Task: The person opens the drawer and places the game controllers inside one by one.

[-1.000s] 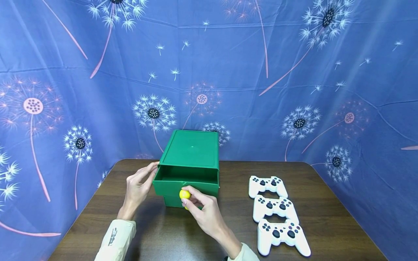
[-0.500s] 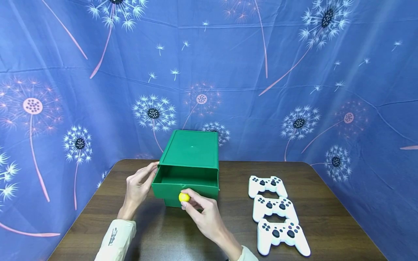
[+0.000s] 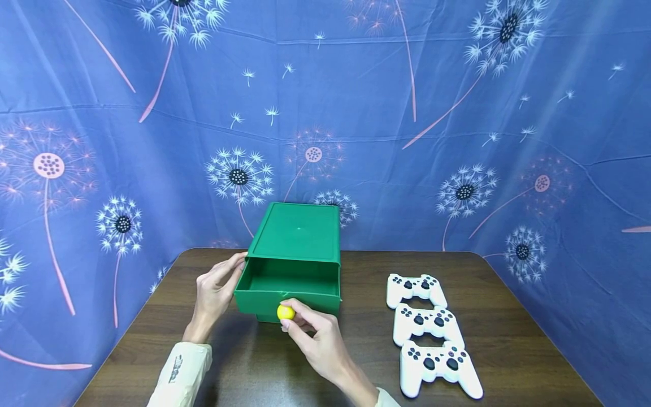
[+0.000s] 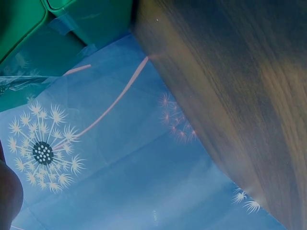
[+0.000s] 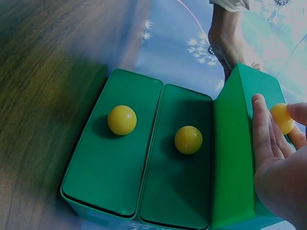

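Observation:
A green drawer cabinet [image 3: 300, 232] stands near the back of the table, its top drawer [image 3: 256, 304] pulled partway out. Looking into that drawer from the head view, I see only bare green inside. My right hand [image 3: 320, 338] pinches the drawer's round yellow knob [image 3: 285, 312] between thumb and fingers. The left hand [image 3: 216, 287] rests its fingers against the cabinet's left side, by the upper front edge; their tips are partly hidden. Two lower drawers sit closed in the right wrist view, with yellow knobs, one on the middle drawer [image 5: 177, 187] and one on the bottom drawer [image 5: 103, 167].
Three white game controllers [image 3: 429, 325] lie in a column on the wooden table [image 3: 366, 350], right of the cabinet. Behind the table hangs a blue dandelion-print cloth [image 3: 376, 169]. Clear tape [image 4: 64, 24] sticks to the cabinet in the left wrist view.
The top drawer has slid further out toward me, with the right hand moving slightly nearer and lower on its knob. My left hand has stayed on the cabinet's side.

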Motion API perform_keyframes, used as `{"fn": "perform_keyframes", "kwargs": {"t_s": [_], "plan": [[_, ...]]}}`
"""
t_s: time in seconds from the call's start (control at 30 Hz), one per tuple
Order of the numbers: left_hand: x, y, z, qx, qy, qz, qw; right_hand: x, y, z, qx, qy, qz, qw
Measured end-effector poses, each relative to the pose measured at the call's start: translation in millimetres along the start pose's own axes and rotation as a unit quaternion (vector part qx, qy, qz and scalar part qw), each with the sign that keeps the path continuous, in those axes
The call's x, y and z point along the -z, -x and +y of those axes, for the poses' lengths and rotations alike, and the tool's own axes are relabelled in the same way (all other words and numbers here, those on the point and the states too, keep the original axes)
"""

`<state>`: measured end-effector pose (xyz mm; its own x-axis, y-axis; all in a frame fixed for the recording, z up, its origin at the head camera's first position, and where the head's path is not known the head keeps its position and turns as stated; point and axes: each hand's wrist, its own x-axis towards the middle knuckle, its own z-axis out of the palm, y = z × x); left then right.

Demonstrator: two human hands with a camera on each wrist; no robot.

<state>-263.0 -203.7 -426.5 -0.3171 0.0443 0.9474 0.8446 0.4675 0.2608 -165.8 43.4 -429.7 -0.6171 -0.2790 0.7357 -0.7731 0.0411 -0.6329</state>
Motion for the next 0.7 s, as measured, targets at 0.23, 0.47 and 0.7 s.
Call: {"fn": "perform_keyframes", "kwargs": {"t_s": [0.23, 0.47, 0.7], "plan": [[-0.1, 0.5, -0.7, -0.001, 0.001, 0.003, 1.0000, -1.0, 2.7, -3.0, -0.008, 0.003, -0.003, 1.000], [0.9, -0.1, -0.1, -0.006, -0.004, 0.005, 1.0000, -2.2, 4.9, -6.8, -0.017, -0.004, -0.008, 1.000], [0.4, 0.3, -0.5, 0.000, 0.002, 0.003, 1.0000, -2.1, 6.5, -7.9, -0.007, -0.004, -0.006, 1.000]]}}
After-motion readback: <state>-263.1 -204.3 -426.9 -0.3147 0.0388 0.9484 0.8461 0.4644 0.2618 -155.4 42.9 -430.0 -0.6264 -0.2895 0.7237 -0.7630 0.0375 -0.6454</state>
